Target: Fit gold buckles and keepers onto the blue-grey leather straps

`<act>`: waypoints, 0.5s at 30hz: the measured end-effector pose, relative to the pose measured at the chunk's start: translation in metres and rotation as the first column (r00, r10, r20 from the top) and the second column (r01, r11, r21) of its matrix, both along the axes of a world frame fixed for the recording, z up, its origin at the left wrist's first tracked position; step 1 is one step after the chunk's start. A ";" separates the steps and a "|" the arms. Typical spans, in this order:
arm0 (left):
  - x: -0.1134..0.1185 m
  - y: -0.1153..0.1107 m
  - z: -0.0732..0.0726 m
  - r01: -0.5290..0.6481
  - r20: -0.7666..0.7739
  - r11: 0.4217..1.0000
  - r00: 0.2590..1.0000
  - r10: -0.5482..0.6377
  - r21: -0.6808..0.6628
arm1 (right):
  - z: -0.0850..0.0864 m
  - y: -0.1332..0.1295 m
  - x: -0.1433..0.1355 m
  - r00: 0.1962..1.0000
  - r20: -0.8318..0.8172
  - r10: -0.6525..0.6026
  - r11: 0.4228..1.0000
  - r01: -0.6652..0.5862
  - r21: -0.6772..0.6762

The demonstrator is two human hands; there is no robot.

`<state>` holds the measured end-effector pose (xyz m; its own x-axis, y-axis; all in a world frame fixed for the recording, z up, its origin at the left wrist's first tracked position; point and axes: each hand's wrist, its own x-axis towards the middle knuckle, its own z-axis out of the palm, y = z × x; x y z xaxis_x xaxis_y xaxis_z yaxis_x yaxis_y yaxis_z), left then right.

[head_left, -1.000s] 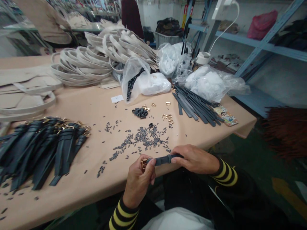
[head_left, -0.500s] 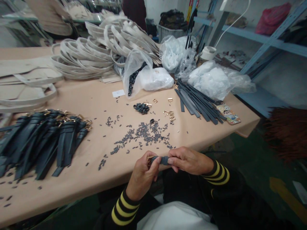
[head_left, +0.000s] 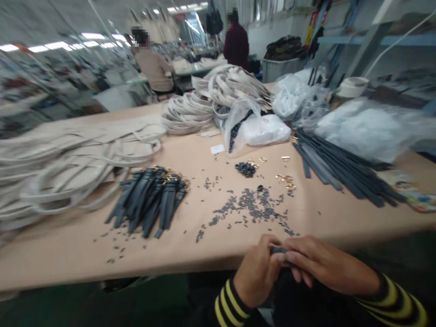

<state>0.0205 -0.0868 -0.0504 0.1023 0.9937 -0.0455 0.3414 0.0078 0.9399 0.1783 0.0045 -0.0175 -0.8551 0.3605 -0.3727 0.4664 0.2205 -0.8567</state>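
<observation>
While the left hand (head_left: 257,272) pinches one end of a short dark strap (head_left: 279,250) between thumb and fingers, the right hand (head_left: 327,263) closes on its other end, so the grip of each is clamped on it. The two hands nearly meet, in front of the near edge of the bench (head_left: 163,259), and fingers cover much of the strap.

Beyond them, small dark pieces (head_left: 250,202) are scattered over the covered bench, with a little heap of dark loops (head_left: 245,169) behind. Gold buckles (head_left: 289,181) lie to the right of the scatter, and past these long dark strips (head_left: 344,175) fan out toward the right. A bundle of buckled dark straps (head_left: 150,200) rests left of the scatter, near pale straps (head_left: 68,175) spread across the left side.

Farther back, a clear plastic bag (head_left: 243,118) with dark loops inside stands in front of a heap of coiled pale straps (head_left: 189,113), and a white card (head_left: 217,149) lies just beside the bag. In the background are a person in a beige top (head_left: 153,70), another in a dark top (head_left: 236,47), and a grey bin (head_left: 281,67) filled with dark material.
</observation>
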 end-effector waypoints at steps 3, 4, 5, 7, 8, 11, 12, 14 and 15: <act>-0.003 -0.003 -0.004 0.017 -0.166 0.994 0.986 0.001 0.107 | -0.021 -0.003 0.004 0.998 0.058 -0.033 0.999 0.032 0.013; -0.006 -0.003 -0.006 0.017 -0.184 0.994 0.983 0.003 0.108 | -0.029 -0.003 0.003 0.996 0.051 -0.070 0.996 0.068 0.050; -0.008 -0.002 -0.009 0.007 -0.167 0.996 0.986 0.008 0.084 | -0.035 -0.003 0.000 0.994 0.033 -0.101 0.992 0.098 0.082; -0.013 0.001 -0.014 -0.076 -0.036 0.997 0.996 0.076 -0.008 | -0.043 -0.004 -0.012 0.991 -0.013 -0.131 0.987 0.132 0.096; -0.015 0.004 -0.016 -0.152 0.038 0.987 0.987 0.154 -0.048 | -0.043 -0.006 -0.020 0.988 -0.031 -0.149 0.986 0.151 0.073; -0.022 0.011 -0.018 -0.410 0.148 0.907 0.895 0.421 -0.098 | -0.037 -0.011 -0.048 0.957 -0.083 -0.278 0.960 0.275 -0.046; -0.027 0.013 -0.017 -0.464 0.168 0.880 0.863 0.476 -0.106 | -0.035 -0.013 -0.057 0.943 -0.113 -0.313 0.949 0.306 -0.074; -0.045 0.017 -0.013 -0.462 0.272 0.861 0.819 0.506 -0.212 | -0.033 -0.012 -0.072 0.928 -0.200 -0.314 0.949 0.301 -0.092; -0.058 0.020 -0.011 -0.453 0.362 0.849 0.769 0.527 -0.273 | -0.033 -0.008 -0.077 0.933 -0.247 -0.262 0.965 0.260 -0.044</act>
